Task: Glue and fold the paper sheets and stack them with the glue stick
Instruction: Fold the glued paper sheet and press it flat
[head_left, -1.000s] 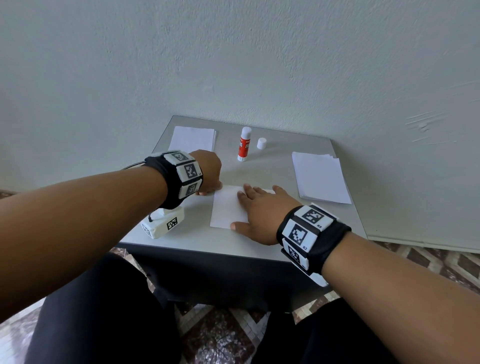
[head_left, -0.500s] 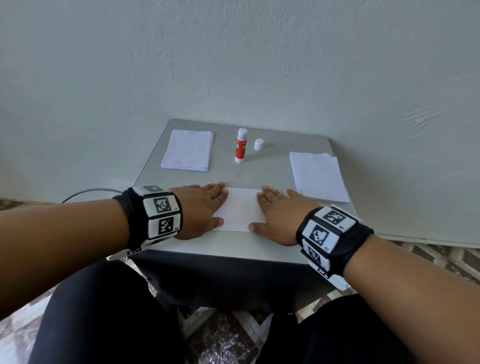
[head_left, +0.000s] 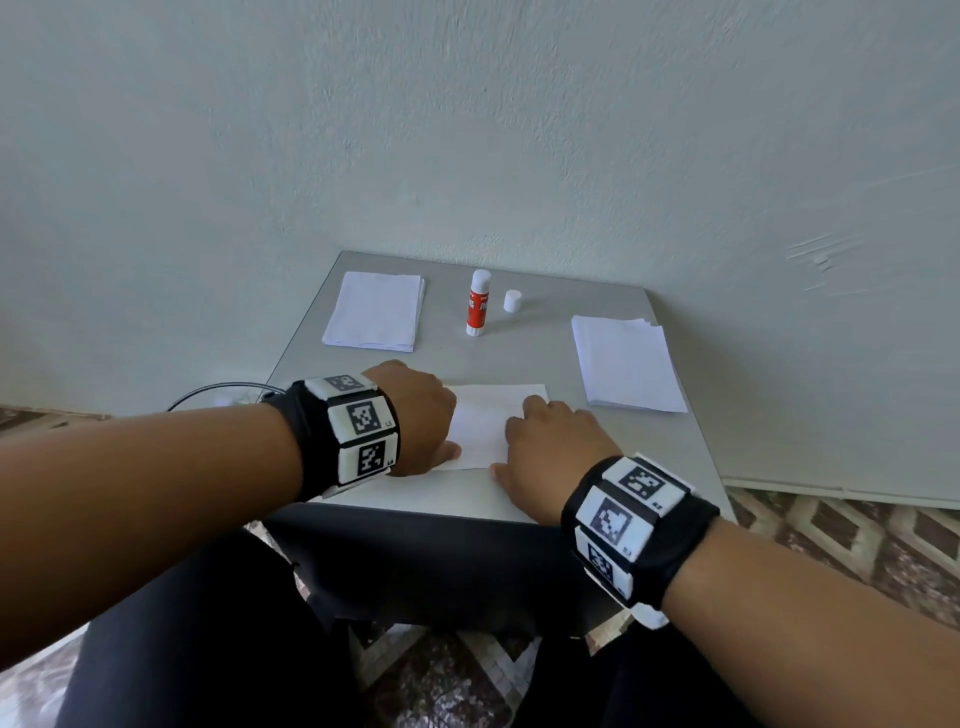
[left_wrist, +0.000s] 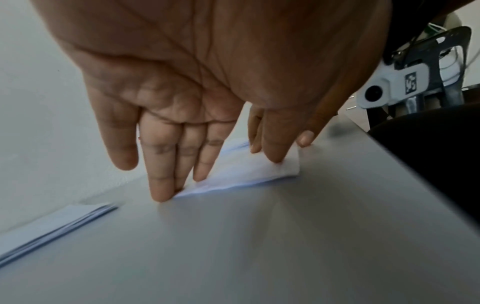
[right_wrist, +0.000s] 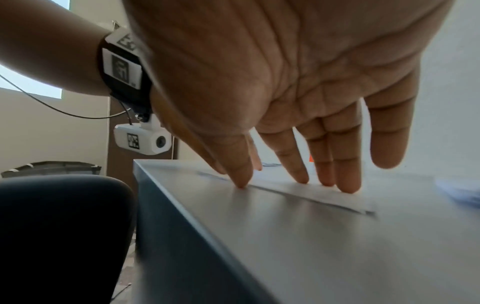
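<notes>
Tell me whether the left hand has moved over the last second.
Yes. The left hand came toward the table's near edge, onto the folded sheet's left end.

A plain room, likely in a home: a small grey bench (head_left: 670, 467) against a bare painted wall (head_left: 467, 130), patterned floor tiles (head_left: 831, 540), and a dark bin (right_wrist: 52, 168).

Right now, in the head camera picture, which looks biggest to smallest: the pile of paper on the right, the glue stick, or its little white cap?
1. The right paper pile looks biggest by far.
2. The glue stick, standing upright, comes next.
3. The white cap beside it looks smallest.
All three sit about equally far back, so this order seems safe.
</notes>
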